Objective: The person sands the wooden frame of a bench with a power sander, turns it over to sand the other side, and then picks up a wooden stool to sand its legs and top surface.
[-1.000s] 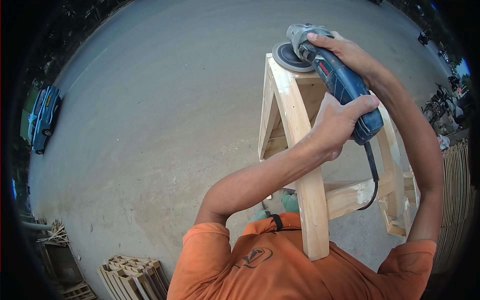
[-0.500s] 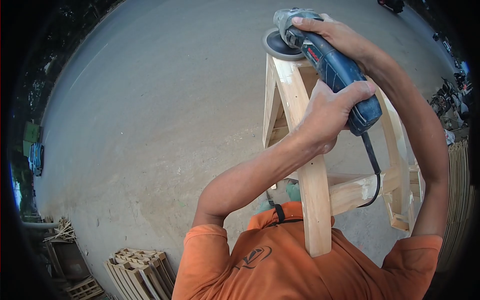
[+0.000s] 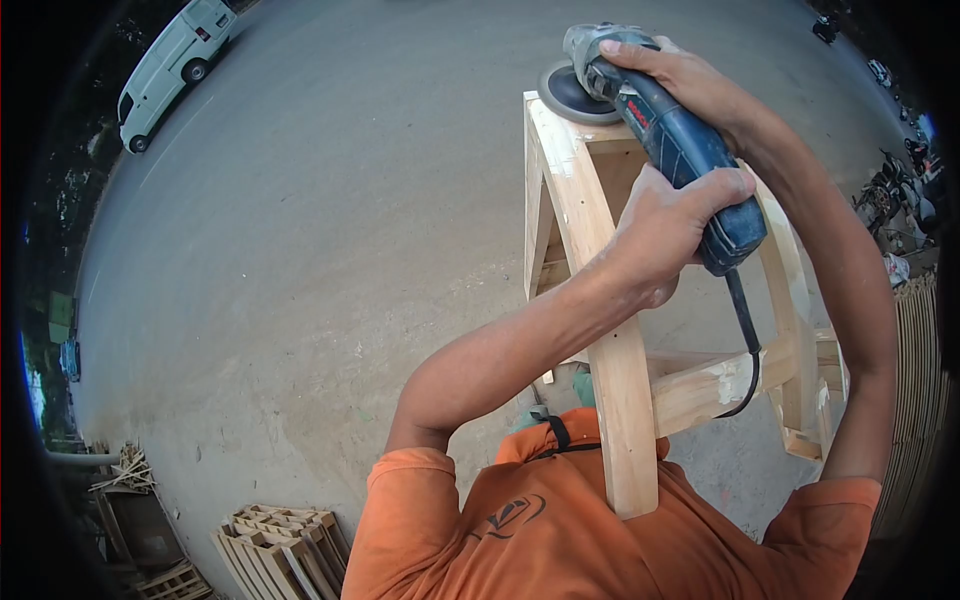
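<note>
A blue power tool (image 3: 690,150) with a grey head and a round sanding disc (image 3: 575,95) is held in both hands. My left hand (image 3: 665,225) is wrapped round its rear body, near the cord. Farther up, my right hand (image 3: 665,70) grips the tool's head, with the thumb on top. The disc lies on the top corner of a pale wooden frame (image 3: 628,420), beside a white patch. One beam of the frame reaches down to the orange shirt. A black cord (image 3: 745,320) hangs from the tool.
Grey pavement (image 3: 330,220) spreads ahead and left. A white van (image 3: 170,70) is at the upper left. Wooden slat pieces (image 3: 280,550) are stacked at the lower left, with scrap wood (image 3: 128,468) beyond. Long slats (image 3: 912,400) and motorbikes (image 3: 885,195) are at the right.
The tool and both hands have shifted slightly right, and the disc sits farther from the frame's left corner. The white van has come into view at the upper left.
</note>
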Motion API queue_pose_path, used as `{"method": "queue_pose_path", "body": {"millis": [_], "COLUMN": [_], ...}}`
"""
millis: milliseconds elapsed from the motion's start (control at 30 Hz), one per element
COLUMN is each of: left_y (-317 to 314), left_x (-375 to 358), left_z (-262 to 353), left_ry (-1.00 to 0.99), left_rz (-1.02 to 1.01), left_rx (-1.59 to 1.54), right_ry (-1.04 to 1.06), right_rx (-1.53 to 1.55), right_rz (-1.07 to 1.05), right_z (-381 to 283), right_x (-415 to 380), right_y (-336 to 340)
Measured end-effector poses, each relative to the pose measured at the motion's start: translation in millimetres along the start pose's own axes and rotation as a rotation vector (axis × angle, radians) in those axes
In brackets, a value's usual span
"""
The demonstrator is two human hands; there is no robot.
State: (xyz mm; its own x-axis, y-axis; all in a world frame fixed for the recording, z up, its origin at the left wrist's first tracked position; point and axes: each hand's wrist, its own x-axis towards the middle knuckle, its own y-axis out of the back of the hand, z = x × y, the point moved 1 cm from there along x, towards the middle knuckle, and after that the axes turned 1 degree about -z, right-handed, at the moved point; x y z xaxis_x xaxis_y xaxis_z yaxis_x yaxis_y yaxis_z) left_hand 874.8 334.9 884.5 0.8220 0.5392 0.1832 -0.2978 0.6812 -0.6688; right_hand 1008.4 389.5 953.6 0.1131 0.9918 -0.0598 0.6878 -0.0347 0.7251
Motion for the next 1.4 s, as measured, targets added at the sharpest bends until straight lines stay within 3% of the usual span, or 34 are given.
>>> {"method": "queue_pose_path", "body": {"millis": [133, 233, 633, 833, 933, 1067, 1133, 1400], "left_y": [5.2, 1.7, -30.1, -52.4, -66.8, -79.7, -84.7, -113.0], "left_x": [-3.4, 2.1, 31.1, 57.2, 75.2, 96.0, 108.0, 146.7], "left_z": [3.2, -0.2, -26.5, -46.5, -54.9, -67.3, -71.6, -67.3], "left_ry": [0.020, 0.047, 0.069, 0.145, 0.195, 0.221, 0.223, 0.201], "left_rz": [0.042, -0.052, -0.105, -0.164, -0.170, -0.170, -0.173, -0.218], "left_rx": [0.025, -0.013, 0.010, -0.007, -0.016, -0.046, -0.050, -0.005], "right_ry": [0.037, 0.030, -0.046, -0.102, -0.099, -0.183, -0.091, -0.196], "right_rx": [-0.035, -0.045, 0.029, 0.096, 0.079, 0.078, 0.054, 0.122], "right_rz": [0.018, 0.000, 0.074, 0.147, 0.323, 0.191, 0.394, 0.422], "right_z": [-7.5, -6.1, 22.6, 48.8, 64.5, 92.8, 104.3, 102.3], "right_x": [8.6, 7.3, -24.0, -45.5, -56.4, -52.4, -51.0, -61.5], "right_y": [-6.1, -1.5, 34.7, 64.7, 76.9, 110.1, 114.8, 169.3]}}
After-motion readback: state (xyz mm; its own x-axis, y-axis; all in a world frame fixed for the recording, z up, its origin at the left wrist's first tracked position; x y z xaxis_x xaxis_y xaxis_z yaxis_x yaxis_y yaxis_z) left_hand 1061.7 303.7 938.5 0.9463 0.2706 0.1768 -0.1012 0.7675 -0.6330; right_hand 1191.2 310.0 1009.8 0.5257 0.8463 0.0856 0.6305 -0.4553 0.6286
